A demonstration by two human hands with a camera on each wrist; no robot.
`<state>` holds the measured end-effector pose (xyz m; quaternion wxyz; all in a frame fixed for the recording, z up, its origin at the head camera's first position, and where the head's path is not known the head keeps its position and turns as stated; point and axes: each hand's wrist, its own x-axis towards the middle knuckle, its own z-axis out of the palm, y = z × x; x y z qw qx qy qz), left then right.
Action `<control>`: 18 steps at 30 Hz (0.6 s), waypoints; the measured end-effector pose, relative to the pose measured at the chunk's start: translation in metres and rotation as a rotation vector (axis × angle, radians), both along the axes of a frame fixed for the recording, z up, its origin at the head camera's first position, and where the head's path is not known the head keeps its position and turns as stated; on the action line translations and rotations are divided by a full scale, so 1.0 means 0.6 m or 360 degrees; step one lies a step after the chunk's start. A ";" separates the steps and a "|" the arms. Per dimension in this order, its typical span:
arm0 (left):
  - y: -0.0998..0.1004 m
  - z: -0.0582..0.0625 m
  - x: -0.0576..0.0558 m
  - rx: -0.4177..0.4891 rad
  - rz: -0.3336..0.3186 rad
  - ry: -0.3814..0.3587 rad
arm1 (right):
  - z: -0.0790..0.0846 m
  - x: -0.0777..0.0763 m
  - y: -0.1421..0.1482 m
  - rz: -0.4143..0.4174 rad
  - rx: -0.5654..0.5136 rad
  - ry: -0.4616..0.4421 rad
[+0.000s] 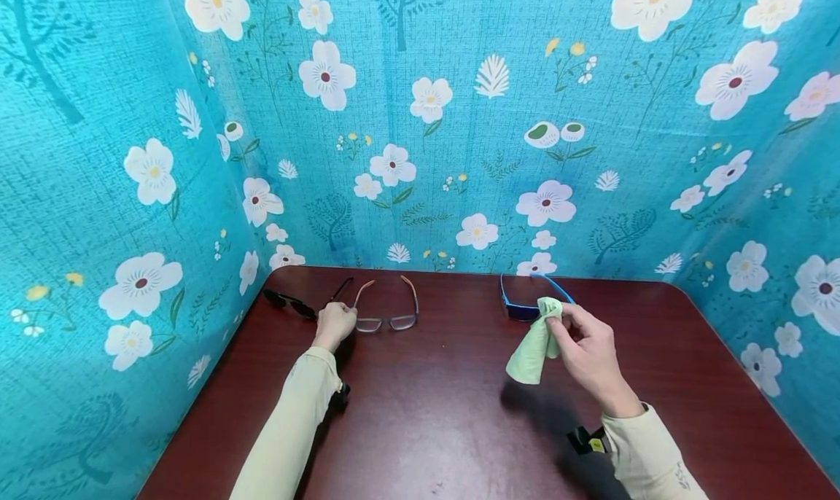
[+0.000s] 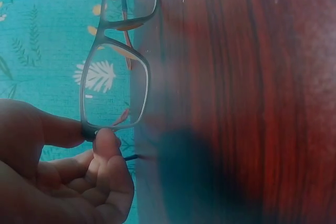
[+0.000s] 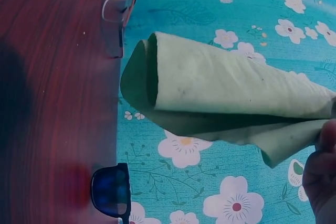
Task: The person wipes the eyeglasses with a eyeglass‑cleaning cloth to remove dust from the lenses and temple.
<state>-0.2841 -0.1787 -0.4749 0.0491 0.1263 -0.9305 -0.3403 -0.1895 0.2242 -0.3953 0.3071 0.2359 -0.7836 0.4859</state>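
Observation:
My left hand (image 1: 336, 325) pinches the left front corner of a pair of clear-lensed eyeglasses (image 1: 402, 323) between thumb and finger. In the left wrist view the eyeglasses (image 2: 148, 72) show a grey frame and reddish-brown temple ends, with the temples unfolded. My right hand (image 1: 590, 347) grips a light green cloth (image 1: 528, 358) by its upper end, and it hangs in loose folds over the table. Behind the cloth lies a pair of blue sunglasses (image 1: 523, 313) with dark lenses, partly covered by it in the head view. Black sunglasses (image 1: 289, 304) lie just left of my left hand.
All three pairs are near the far edge of a dark red-brown wooden table (image 1: 433, 412). A turquoise curtain (image 1: 420, 194) with white flowers surrounds the table at the back and sides.

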 end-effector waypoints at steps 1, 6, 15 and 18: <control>-0.001 0.000 -0.001 0.0011 0.0003 -0.0007 | 0.003 0.002 -0.001 0.0005 -0.0006 -0.0005; -0.003 0.001 -0.006 0.0014 -0.0010 -0.0040 | 0.011 0.005 -0.002 0.0018 -0.0059 -0.0083; 0.013 0.016 0.000 -0.0389 -0.0103 0.0028 | -0.026 -0.014 0.031 -0.0012 0.0005 -0.0068; 0.029 0.027 0.003 -0.0537 -0.0076 0.0067 | -0.028 -0.015 0.041 -0.0047 0.0009 -0.0030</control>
